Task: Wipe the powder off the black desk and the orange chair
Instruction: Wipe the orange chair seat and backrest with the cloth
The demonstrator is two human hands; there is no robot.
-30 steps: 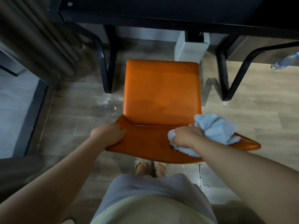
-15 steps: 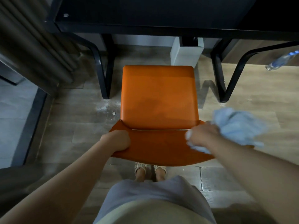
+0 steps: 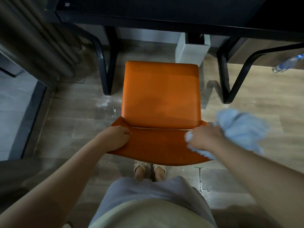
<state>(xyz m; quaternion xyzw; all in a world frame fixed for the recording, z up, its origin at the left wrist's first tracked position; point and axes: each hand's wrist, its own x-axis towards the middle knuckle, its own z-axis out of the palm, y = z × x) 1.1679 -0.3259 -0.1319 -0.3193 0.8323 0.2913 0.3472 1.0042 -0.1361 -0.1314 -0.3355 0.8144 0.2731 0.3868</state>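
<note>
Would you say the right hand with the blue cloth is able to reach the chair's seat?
Probably yes: the right hand grips the blue cloth over the backrest, and the seat just beyond lies bare.

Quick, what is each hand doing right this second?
Left hand: closed, gripping the left end of the orange chair backrest.
Right hand: closed, holding a bunched light blue cloth at the backrest's right end.

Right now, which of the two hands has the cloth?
The right hand: it grips the blue cloth. The left hand grips only the backrest of the orange chair.
</note>
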